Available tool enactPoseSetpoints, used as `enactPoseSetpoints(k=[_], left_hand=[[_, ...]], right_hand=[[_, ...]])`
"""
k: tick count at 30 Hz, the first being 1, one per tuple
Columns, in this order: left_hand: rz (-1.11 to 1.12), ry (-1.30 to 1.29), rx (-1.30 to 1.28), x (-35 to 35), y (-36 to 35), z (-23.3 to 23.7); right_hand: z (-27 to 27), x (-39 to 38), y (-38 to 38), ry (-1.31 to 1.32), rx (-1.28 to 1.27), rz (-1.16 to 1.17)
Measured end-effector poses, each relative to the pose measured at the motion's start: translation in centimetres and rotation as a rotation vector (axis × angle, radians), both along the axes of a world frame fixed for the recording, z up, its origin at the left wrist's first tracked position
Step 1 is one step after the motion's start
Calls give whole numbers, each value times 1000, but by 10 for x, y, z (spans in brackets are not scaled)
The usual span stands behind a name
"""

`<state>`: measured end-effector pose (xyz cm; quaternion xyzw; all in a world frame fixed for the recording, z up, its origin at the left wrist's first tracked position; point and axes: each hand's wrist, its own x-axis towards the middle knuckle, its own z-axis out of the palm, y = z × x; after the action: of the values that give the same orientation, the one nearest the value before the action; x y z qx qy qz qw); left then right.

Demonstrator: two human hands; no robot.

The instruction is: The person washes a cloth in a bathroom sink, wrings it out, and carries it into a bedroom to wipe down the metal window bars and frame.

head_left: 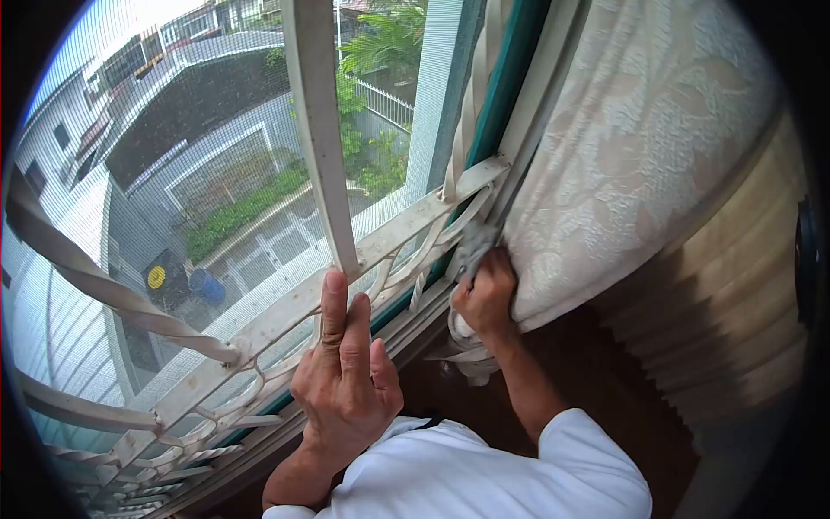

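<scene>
My left hand (346, 376) is raised in front of the white window grille (324, 130). Two of its fingers stretch upward, with the longest fingertip at the foot of an upright bar; nothing is held in it. My right hand (488, 294) grips a crumpled grey cloth (475, 246), slightly blurred. That cloth is at the right end of the grille's lower crossbar (406, 227), close to the window frame. Just beside my right hand hangs a cream patterned curtain (622, 156), its lower end gathered near the wrist.
Twisted bars (112, 294) and curled ironwork stand out at the left. A fine mesh screen lies behind the grille, with a yard, a blue barrel (206, 286) and plants outside. A beige pleated curtain (726, 285) hangs at the right, above a dark brown floor (596, 389).
</scene>
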<state>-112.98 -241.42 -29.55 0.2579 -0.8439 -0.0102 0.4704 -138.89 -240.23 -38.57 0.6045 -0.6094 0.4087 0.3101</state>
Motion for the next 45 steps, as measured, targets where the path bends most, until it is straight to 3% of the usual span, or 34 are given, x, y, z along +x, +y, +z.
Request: enactPoseSetpoints(k=[3,7,8,11,17,19,21,22,25,26,29,31,33,34,35,37,43,45], left_hand=[[4,-5,3,0,2,-2],[0,20,81,-4,5,-3],[-13,13,81,-5,6,-4],[5,38,80,-9,8,-3],[15,18,84,-6,10,2],[18,28,71,-6,8,-5],[17,36,45,-5,7,-5],[23,30,79,-5,8,-3],[38,5,77,-4,8,-2],[34,-13,24,-4,6,-1],[57,-3,-5,-9,5,-4],[55,7,-6,-12,7,-5],[58,27,-14,-15,6,-4],[47,39,51,-14,8,-6],[42,50,119,-11,9,-7],[57,19,59,-9,5,-5],[70,1,-35,-9,4,-6],[66,12,-49,-11,4,-5]], right_hand=[[-10,-6,-10,-167,41,-67],[-2,10,-6,-178,-17,-40],[-6,19,4,-302,112,-46],[0,57,15,-118,84,85],[5,64,0,-203,-46,76],[19,55,10,-307,-91,148],[26,50,21,-898,93,545],[32,52,19,-959,-4,529],[39,27,-1,-946,233,549],[55,27,-3,-753,220,521],[83,20,-15,-689,388,431],[75,19,-28,-977,307,639],[56,29,-20,-795,191,446],[50,46,-17,-742,-4,447],[43,58,-9,-719,12,388],[18,67,-8,-377,-52,157],[7,82,3,-143,22,3],[5,83,11,-181,115,-3]])
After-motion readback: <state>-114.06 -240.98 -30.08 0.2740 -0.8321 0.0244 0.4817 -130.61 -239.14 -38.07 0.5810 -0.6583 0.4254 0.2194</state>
